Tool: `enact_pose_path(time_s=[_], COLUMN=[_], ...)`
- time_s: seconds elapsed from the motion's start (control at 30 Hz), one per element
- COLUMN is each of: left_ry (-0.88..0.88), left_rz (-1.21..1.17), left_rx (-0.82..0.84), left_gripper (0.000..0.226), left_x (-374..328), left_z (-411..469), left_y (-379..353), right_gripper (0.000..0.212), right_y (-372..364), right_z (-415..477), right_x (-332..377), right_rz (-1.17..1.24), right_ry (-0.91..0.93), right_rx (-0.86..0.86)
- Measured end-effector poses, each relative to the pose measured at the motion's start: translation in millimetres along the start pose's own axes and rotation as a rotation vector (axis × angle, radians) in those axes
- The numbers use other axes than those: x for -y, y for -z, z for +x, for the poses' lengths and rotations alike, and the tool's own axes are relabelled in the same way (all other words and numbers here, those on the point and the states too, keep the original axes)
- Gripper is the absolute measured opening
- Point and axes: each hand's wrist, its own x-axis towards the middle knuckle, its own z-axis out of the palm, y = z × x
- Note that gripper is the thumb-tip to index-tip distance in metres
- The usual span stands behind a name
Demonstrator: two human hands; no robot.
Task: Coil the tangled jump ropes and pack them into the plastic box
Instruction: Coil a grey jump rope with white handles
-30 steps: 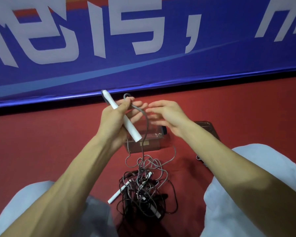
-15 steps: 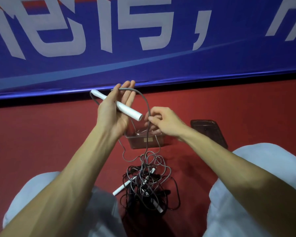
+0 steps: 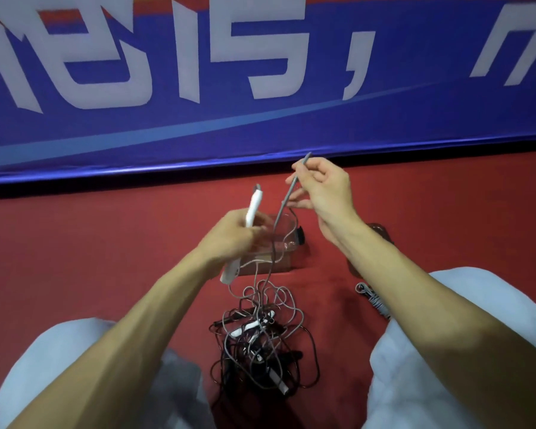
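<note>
My left hand (image 3: pixel 235 235) grips a white jump-rope handle (image 3: pixel 37 209)... held nearly upright above the clear plastic box (image 3: pixel 283 258) on the red floor. My right hand (image 3: pixel 325 188) pinches the grey rope (image 3: pixel 283 201) of that handle and holds it taut, up and to the right. The grey rope runs down into a tangled pile of grey and black ropes (image 3: pixel 260 345) with white handles, lying between my knees.
A dark box lid (image 3: pixel 381 235) lies right of the box, partly behind my right forearm. A small coiled grey rope (image 3: pixel 372 300) sits by my right knee. A blue banner (image 3: pixel 260 88) stands along the floor's far edge.
My right hand rose up and right, pulling the grey rope taut. My left hand dropped and turned the white handle from slanted to nearly upright.
</note>
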Motion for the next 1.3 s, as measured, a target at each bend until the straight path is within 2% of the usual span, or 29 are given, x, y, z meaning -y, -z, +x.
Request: enact_pose_path(time_s=[0.07, 0.17, 0.3, 0.4, 0.5, 0.6, 0.67, 0.87, 0.93, 1.03, 1.1, 1.2, 1.3], left_ry=[-0.026, -0.100, -0.148, -0.194, -0.166, -0.112, -0.100, -0.188, -0.200, -0.207, -0.196, -0.191, -0.206], left_rz=[0.129, 0.302, 0.436, 0.465, 0.249, -0.144, -0.369, -0.701, -0.820, -0.957, -1.024, -1.122, -1.190], left_rx=[0.093, 0.095, 0.064, -0.011, -0.047, -0.073, -0.096, -0.170, -0.220, -0.264, -0.267, -0.258, -0.261], left_gripper=[0.017, 0.009, 0.028, 0.029, 0.025, 0.023, 0.021, 0.019, 0.019, 0.020, 0.019, 0.018, 0.018], left_x=[3, 1, -2, -1, 1, -7, -16, -36, -40, -41, -39, -36, -35], left_z=[-1, -2, -6, -8, -5, -7, -11, -15, -14, -12, -11, -8, -7], left_y=[-2, -5, -10, -12, -9, -11, -11, 1, 8, 17, 20, 23, 27], right_gripper=[0.008, 0.010, 0.010, 0.012, 0.019, 0.028, 0.028, 0.017, 0.022, 0.045, 0.050, 0.029, 0.015], right_y=[1, 4, 6, 9, 14, 16, 17, 11, 10, 9, 8, 7, 7], right_z=[2, 3, 3, 7, 13, 12, 11, 5, 4, 1, -1, -5, -8], right_x=[4, 9, 11, 10, 6, 0, -4, -10, -13, -19, -20, -22, -23], right_rz=[0.069, 0.188, 0.226, 0.197, 0.158, 0.112, 0.018, -0.289, -0.344, -0.404, -0.488, -0.602, -0.585], right_ry=[-0.042, -0.083, -0.094, -0.094, -0.149, -0.225, -0.238, -0.167, -0.195, -0.239, -0.207, -0.123, -0.081], right_rx=[-0.030, -0.028, 0.077, 0.076, -0.010, -0.021, 0.060, 0.285, 0.388, 0.591, 0.721, 0.836, 0.851])
